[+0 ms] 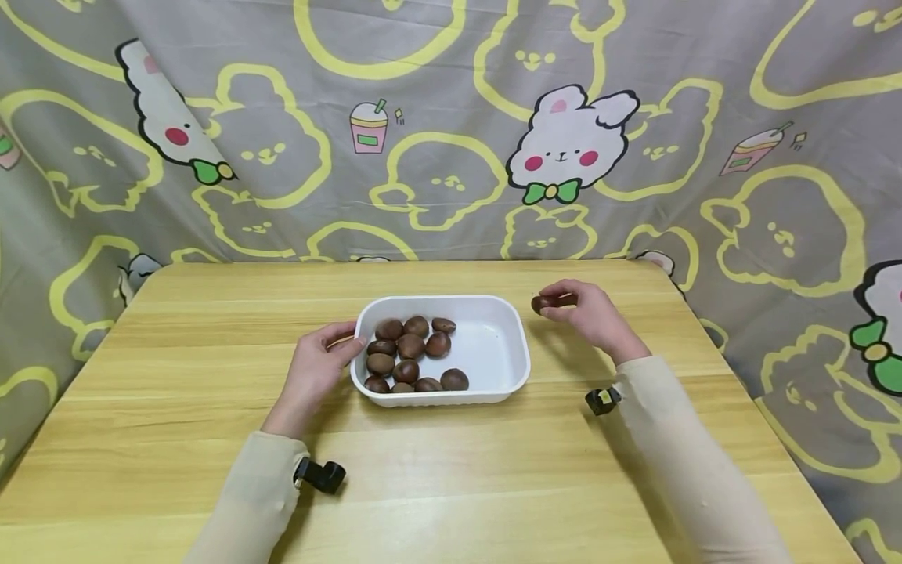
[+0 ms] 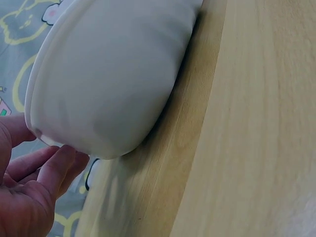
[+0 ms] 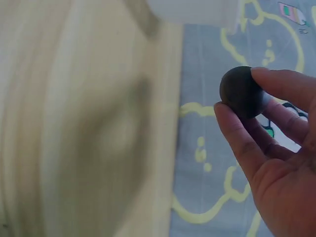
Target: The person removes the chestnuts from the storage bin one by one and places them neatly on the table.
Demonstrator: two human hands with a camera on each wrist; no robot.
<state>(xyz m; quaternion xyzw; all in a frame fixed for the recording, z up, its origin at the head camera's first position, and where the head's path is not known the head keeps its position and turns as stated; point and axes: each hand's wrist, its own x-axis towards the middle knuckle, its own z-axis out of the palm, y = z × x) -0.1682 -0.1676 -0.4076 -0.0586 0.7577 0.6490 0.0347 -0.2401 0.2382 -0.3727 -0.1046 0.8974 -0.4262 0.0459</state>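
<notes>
A white plastic tray (image 1: 486, 395) stands on the table with several brown chestnuts (image 1: 411, 346) in it, mostly gathered in its left half. My left hand (image 1: 319, 368) grips the tray's left end, thumb over the rim; in the left wrist view the fingers (image 2: 57, 170) lie against the outer wall below the lip. To the right of the tray, my right hand (image 1: 588, 315) pinches a single chestnut (image 3: 242, 92) between thumb and fingertips. That chestnut is held above the table, its shadow falling on the wood in the right wrist view.
The wooden table (image 1: 451, 486) ends at the back against a grey curtain (image 1: 437, 102) printed with yellow outlines and rabbits. The curtain also hangs along both sides. Small black cameras (image 1: 320, 475) are worn at both wrists over the beige sleeves (image 1: 250, 493).
</notes>
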